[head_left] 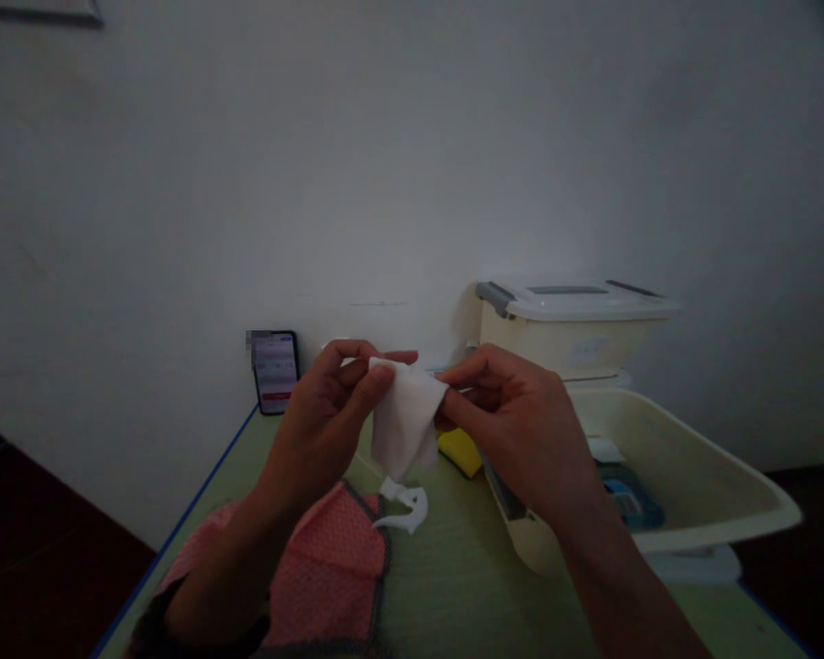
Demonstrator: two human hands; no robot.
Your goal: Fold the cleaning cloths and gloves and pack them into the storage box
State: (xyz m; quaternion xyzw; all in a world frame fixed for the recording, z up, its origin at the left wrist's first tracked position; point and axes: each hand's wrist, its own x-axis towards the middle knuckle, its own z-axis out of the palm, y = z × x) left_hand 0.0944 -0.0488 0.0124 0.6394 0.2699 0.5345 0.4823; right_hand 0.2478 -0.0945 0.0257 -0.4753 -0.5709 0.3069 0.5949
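Observation:
A thin white wipe (406, 416) hangs between my two hands above the table; it could also be a tissue. My left hand (336, 403) pinches its upper left corner between thumb and fingers. At the upper right corner, the thumb and fingertips of my right hand (504, 407) are closed on the edge. Below the wipe a white plastic hook (408, 505) lies by the edge of a pink cloth (330, 577) with grey trim. Partly behind my right hand is a yellow sponge (461, 452).
A cream open bin (714, 467) on the right holds a bottle of blue liquid (632, 499). Behind it stands a lidded cream box (577, 334). A phone (276, 373) leans against the wall at the back left of the green table (453, 586).

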